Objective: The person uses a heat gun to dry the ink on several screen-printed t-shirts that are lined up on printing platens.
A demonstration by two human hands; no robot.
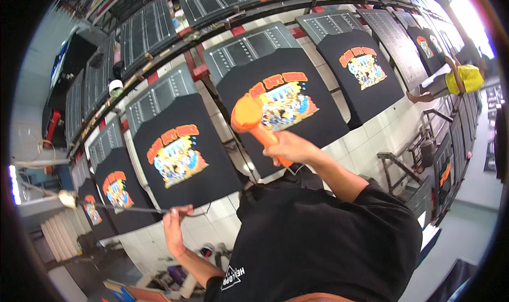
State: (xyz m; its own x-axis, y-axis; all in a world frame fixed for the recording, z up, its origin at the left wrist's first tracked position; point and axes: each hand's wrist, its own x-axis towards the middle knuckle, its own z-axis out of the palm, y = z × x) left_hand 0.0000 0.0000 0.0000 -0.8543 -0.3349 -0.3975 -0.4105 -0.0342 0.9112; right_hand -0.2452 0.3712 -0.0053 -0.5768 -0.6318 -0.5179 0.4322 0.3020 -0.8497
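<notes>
My right hand [294, 147] is closed round the handle of an orange hair dryer [248, 115]. The dryer's round head is above a black T-shirt [318, 100] with a bright cartoon print in orange, yellow, white and blue. This shirt lies over a dark metal board [252, 49]. Lower left, my left hand [175, 225] grips a grey power cord [127, 209] stretched off to the left. Nearest that hand lies another printed black T-shirt [212, 180], on its own board.
Rows of dark boards [146, 29] run along metal rails, several bearing printed black shirts like the T-shirt [366, 98] to the right. A person in a yellow top [465, 79] bends over the far right end. A metal frame [405, 169] stands right of me, with white floor tiles [355, 140] below.
</notes>
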